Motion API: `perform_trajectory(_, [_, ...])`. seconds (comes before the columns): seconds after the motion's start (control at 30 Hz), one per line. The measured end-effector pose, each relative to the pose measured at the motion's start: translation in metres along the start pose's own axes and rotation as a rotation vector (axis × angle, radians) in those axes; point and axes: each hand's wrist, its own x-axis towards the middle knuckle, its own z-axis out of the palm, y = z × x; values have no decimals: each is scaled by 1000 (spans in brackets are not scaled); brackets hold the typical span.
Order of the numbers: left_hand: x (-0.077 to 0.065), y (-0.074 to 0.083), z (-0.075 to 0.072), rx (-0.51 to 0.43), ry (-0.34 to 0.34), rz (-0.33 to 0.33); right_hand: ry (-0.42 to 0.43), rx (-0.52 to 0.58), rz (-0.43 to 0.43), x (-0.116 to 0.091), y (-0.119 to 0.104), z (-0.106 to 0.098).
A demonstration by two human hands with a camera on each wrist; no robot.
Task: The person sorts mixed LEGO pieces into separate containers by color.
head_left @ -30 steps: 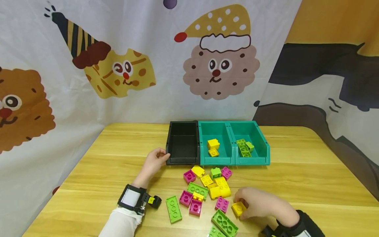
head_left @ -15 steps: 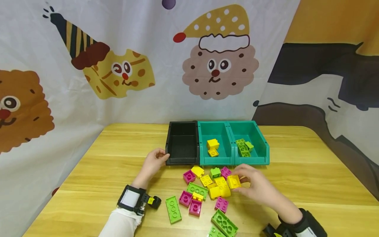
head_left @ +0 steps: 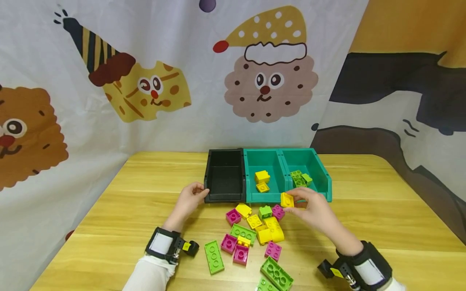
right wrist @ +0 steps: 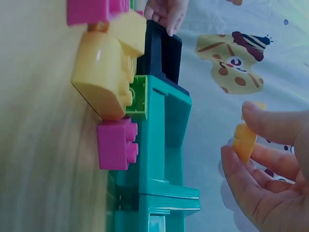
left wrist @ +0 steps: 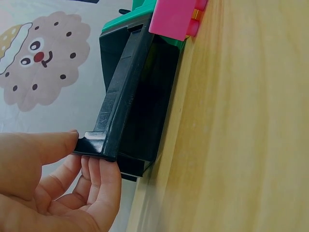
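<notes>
My right hand [head_left: 311, 205] pinches a small yellow building block [head_left: 287, 200] between thumb and fingers, above the front edge of the teal bins. In the right wrist view the same block [right wrist: 245, 141] is held clear of the table. My left hand [head_left: 188, 199] grips the front left corner of the black bin [head_left: 225, 197]; the left wrist view shows the thumb on one side of its rim [left wrist: 94, 144] and fingers on the other. The middle teal bin [head_left: 267, 197] holds two yellow blocks [head_left: 262, 177]. Green blocks [head_left: 299, 178] lie in the right teal bin [head_left: 320, 197].
Loose blocks lie on the wooden table [head_left: 120, 226] before the bins: yellow ones [head_left: 270, 232], pink ones [head_left: 240, 254], and green ones such as a long plate [head_left: 214, 257]. A printed cloth [head_left: 204, 133] hangs behind the table.
My right hand has lifted the yellow block from the table at the right of the pile and carried it forward to the bins' front edge. The left hand stays on the black bin.
</notes>
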Motion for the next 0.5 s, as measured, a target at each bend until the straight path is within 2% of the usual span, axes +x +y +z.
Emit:
perform_trajectory(0.1, [0,0,0,-6,5,-4,0,-9,26,13,0,2])
perform_trajectory(0.33, [0,0,0,-15,5,-1,3,44,72,42,-2,16])
perform_trajectory(0.5, [1,-1,0,-20,1,-5,-12,12,78,58,-2,32])
